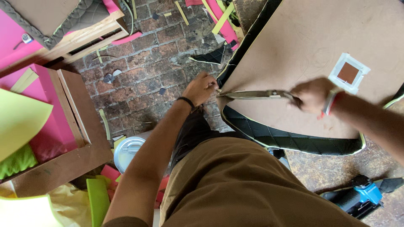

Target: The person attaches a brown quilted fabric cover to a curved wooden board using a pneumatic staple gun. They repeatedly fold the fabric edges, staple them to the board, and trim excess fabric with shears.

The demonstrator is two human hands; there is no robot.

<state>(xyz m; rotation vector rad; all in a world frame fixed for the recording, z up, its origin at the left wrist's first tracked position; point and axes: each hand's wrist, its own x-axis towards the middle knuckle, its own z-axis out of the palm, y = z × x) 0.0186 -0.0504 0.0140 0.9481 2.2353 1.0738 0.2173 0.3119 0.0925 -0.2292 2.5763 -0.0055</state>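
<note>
1. Looking down at a big brown board panel (311,54), with black quilted fabric (294,141) wrapped over its near edge and showing a thin yellow-green line of foam along the rim. Everything below is placed relative to that panel.
2. The left hand (200,89) is right at the panel's left corner, fingers pinched shut on the fabric edge there. It has a dark band at the wrist.
3. The right hand (312,95) sits over the panel's lower middle, closed tight round the handles of long metal scissors (252,94). It's a bit blurred, so I can't tell how far the blades are parted. They lie flat and point left, with the tip nearly touching the left hand's fingers.
4. A small white-framed brown square patch (349,73) sits on the panel just up and right of the right hand, not touching it.
5. Room to move: left of the panel there's a patch of open brick floor (143,80) with only small scraps on it. Beyond that is a wooden frame (80,122) with pink and yellow foam sheets, well apart.
6. Above the panel's top left corner, pink and yellow offcut strips (223,19) litter the floor.
7. Below the panel's right end lies a blue and black power tool (364,195), close by but clear of the fabric.
8. A round metal tin (128,152) sits lower left, beside the person's leg.
</note>
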